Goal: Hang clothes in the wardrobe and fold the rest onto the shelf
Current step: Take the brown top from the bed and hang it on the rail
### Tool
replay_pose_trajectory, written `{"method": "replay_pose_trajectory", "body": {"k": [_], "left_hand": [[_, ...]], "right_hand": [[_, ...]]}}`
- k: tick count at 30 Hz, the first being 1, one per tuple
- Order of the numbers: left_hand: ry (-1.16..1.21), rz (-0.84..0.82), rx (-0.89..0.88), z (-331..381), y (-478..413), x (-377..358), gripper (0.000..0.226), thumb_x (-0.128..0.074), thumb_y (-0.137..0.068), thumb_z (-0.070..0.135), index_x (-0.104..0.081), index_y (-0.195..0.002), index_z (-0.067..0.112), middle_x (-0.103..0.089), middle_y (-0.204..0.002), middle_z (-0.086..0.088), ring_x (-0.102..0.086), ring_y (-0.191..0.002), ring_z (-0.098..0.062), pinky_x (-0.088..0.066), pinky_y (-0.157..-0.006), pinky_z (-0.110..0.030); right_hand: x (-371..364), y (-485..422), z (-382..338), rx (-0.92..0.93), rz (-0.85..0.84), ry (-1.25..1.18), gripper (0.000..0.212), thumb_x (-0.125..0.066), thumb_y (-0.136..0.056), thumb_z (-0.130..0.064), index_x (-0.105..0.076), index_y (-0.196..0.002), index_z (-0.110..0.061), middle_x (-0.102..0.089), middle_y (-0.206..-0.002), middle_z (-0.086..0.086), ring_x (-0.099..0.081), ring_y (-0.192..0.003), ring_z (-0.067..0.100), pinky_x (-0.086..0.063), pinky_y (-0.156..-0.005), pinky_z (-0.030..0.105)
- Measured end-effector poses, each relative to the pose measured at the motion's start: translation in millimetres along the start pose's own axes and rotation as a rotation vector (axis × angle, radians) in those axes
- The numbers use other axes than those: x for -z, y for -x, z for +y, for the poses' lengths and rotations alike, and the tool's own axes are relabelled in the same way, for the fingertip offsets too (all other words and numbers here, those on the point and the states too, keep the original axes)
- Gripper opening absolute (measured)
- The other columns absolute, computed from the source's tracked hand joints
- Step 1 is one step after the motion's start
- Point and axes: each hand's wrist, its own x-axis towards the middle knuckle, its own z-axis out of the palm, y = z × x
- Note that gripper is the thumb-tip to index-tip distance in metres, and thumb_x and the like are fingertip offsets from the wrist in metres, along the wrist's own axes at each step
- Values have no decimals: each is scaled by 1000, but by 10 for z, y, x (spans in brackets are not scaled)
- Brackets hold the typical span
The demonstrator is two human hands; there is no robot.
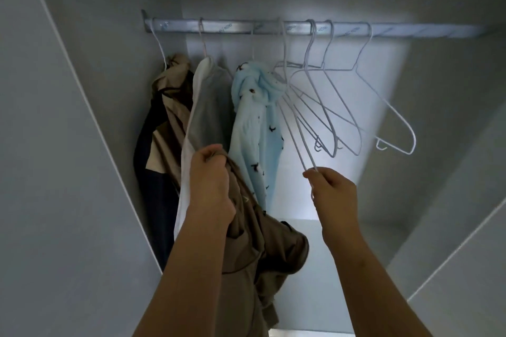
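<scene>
My left hand (209, 183) is closed around a bunched brown garment (262, 252) that droops below it. My right hand (332, 189) pinches the lower end of a white wire hanger (294, 128) whose hook is still over the metal rail (246, 28). Three garments hang on the rail's left part: a brown and navy one (161, 123), a white and grey one (208, 96), and a light blue one with small dark prints (260, 123).
Several empty white wire hangers (356, 107) hang on the right part of the rail. Grey wardrobe side walls (68, 172) close in on both sides. A pale shelf surface (301, 295) lies below the hanging space.
</scene>
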Motion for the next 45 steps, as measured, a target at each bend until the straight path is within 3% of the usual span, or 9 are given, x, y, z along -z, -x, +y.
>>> {"method": "replay_pose_trajectory", "body": {"k": [5, 8, 13, 22, 26, 32, 36, 39, 45], "left_hand": [[66, -47, -78, -28, 427, 1, 29, -39, -96, 7, -55, -108, 28, -50, -77, 13, -48, -65, -3, -45, -50, -10], [80, -104, -48, -193, 803, -106, 35, -40, -96, 6, -57, -117, 28, -48, -70, 7, -44, -59, -8, -46, -53, -17], [64, -139, -22, -497, 1496, -205, 36, -41, -95, 4, -58, -122, 22, -48, -64, 13, -45, -57, -4, -45, -55, -16], [98, -176, 236, -601, 2248, -70, 23, -52, -95, 19, -60, -112, 6, -51, -75, -1, -47, -67, -13, -44, -83, -31], [146, -211, 227, -515, 2430, 10, 13, -61, -89, 22, -69, -97, 18, -63, -98, -7, -55, -76, -17, -50, -87, -30], [168, -321, 116, -390, 2583, 38, 37, -51, -94, 13, -72, -67, 29, -66, -84, -4, -58, -81, -22, -53, -80, -33], [23, -393, 57, -384, 2731, -54, 50, -46, -95, 10, -72, -57, 29, -59, -49, 4, -52, -57, -14, -51, -61, -28], [-39, -402, 42, -419, 2799, -124, 48, -45, -95, 9, -70, -59, 27, -58, -55, 0, -51, -56, -13, -50, -57, -26], [-154, -457, 66, -514, 2810, -169, 42, -40, -95, 9, -69, -70, 27, -57, -75, -6, -56, -71, -20, -54, -68, -33]], "right_hand": [[378, 268, -36, 72, 34, 57, 26, -59, -85, -17, -59, -60, -25, -41, -39, -11, -34, -39, 4, -33, -49, 19], [842, 508, 2, 105, 64, 82, 26, -60, -85, -18, -65, -61, -26, -46, -43, -12, -38, -43, 2, -35, -44, 11], [1781, 1050, 81, 124, 106, 98, 40, -56, -91, -29, -66, -52, -27, -34, -35, -9, -32, -36, 4, -27, -51, 24], [2557, 1745, 233, 125, 107, 238, 50, -62, -86, -15, -32, -46, -5, -29, -45, 1, -24, -43, 9, -21, -42, 15], [2701, 1822, 252, 119, 178, 314, 49, -58, -85, -14, -26, -47, -16, -23, -47, -2, -20, -48, 9, -20, -46, 19], [2777, 1819, 391, -148, 146, 649, 41, -47, -94, -30, -57, -62, -7, -52, -54, 1, -53, -61, 21, -42, -83, 36], [2565, 1842, 257, -140, 7, 404, 41, -44, -96, -36, -59, -63, -17, -56, -55, -2, -56, -58, 16, -45, -63, 25], [2388, 1879, 75, -98, -218, 173, 29, -44, -97, -26, -62, -76, -17, -55, -46, -2, -48, -40, 7, -43, -46, 16], [2334, 1858, -118, 63, -408, -290, 35, -41, -79, 7, -63, -92, -18, -62, -63, 2, -42, -44, 12, -39, -45, 19]]}}
